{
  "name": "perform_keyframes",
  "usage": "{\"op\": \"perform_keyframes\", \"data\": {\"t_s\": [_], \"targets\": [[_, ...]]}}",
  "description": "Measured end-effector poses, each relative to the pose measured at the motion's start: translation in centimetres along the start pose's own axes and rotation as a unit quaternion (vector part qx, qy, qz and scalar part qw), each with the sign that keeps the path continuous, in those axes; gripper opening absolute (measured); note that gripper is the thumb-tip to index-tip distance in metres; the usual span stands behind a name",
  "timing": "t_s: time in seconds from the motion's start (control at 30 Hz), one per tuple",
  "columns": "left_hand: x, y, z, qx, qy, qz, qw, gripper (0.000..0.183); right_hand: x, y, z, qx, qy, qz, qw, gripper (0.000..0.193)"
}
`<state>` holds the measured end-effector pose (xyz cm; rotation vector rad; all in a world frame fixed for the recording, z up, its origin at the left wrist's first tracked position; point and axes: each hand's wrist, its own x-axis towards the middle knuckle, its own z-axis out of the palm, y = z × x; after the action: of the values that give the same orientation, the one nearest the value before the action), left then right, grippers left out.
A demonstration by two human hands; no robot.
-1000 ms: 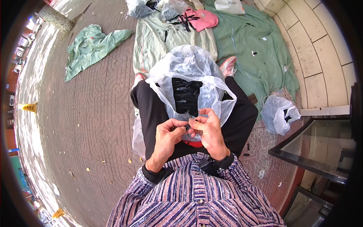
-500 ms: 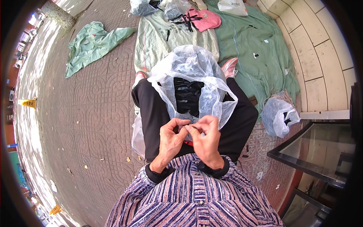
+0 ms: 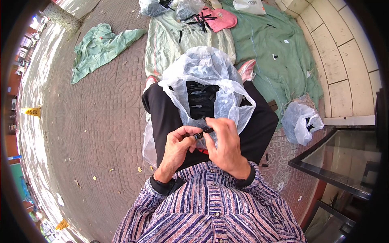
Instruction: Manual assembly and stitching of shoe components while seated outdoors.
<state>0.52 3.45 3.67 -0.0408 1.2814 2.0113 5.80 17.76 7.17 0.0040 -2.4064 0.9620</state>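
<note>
A small, narrow black piece [image 3: 198, 136] is pinched between the thumb and fingertips of my left hand [image 3: 175, 152]. My right hand [image 3: 227, 146] holds its other end, a thin dark strip [image 3: 208, 130], between thumb and forefinger. The piece is partly covered by fingers, so its exact kind does not show. Just beyond both hands, a translucent white plastic bag [image 3: 204, 60] stands gaping between my knees. Inside it lie many flat black strips [image 3: 200, 97], heaped together.
Pale sacking [image 3: 164, 48] and green sheeting [image 3: 279, 69] cover the ground ahead. A pink cloth [image 3: 223, 20] lies there with black strips on it. At right are another plastic bag [image 3: 298, 125] and a black-framed glass panel [image 3: 336, 158]. A green cloth [image 3: 97, 48] lies on the left paving.
My hands have drawn slightly apart, exposing more of the black piece. The right hand has turned and its fingers have lifted and spread from the thumb.
</note>
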Motion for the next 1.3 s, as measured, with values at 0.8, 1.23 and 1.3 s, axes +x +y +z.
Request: {"op": "perform_keyframes", "data": {"t_s": [0.8,1.23,1.3], "targets": [[-0.2,0.0,0.7,0.116,-0.031,0.015,0.993,0.017,-1.8,3.4,0.7,0.577,-0.177,0.461,0.651,0.017],[-0.1,-1.4,0.5,0.162,-0.046,0.057,0.984,0.017,-1.9,5.2,0.3,0.617,-0.190,0.499,0.579,0.031],[-0.1,-1.2,0.6,0.150,-0.073,0.063,0.984,0.018,-1.9,5.4,0.2,0.588,-0.220,0.495,0.601,0.032]]}}
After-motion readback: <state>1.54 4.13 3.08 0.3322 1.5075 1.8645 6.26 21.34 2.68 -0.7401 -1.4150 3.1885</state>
